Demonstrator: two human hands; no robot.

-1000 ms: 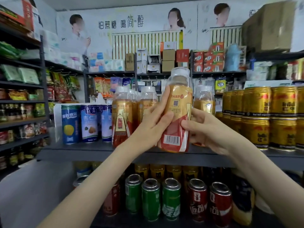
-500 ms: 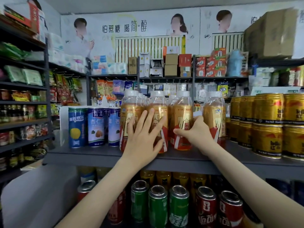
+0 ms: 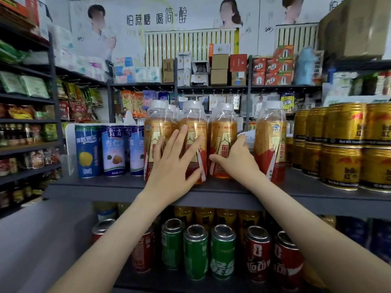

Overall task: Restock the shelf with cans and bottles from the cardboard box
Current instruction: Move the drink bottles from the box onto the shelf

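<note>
Now the bottle that both hands held up in the air a second ago stands on the shelf [image 3: 222, 193], third from the left in the front row. Against half a second ago, the hands lie much as they did. The left hand [image 3: 173, 166] is released, its fingers [image 3: 179, 136] straight and spread flat across the fronts of the first and second bottles. The right hand [image 3: 237, 163] grasps the third bottle [image 3: 223, 134], thumb on the front label and the other fingers curled round its right side, in the gap before the fourth.

Counted, four amber bottles [image 3: 269, 140] with white caps make the front row. More caps show behind them, too crowded to number. Three blue cans [image 3: 87, 151] stand just left of the bottles. Gold cans [image 3: 340, 163] stand to the right, stacked two high and running out of view.

On the lower shelf stand three green cans [image 3: 195, 252], with two red cans [image 3: 258, 254] to their right. At least two more red ones stand to their left, partly hidden by the left forearm. The right forearm crosses the right end of the lower shelf. A large cardboard box [image 3: 355, 28] sits on a high shelf at upper right.
</note>
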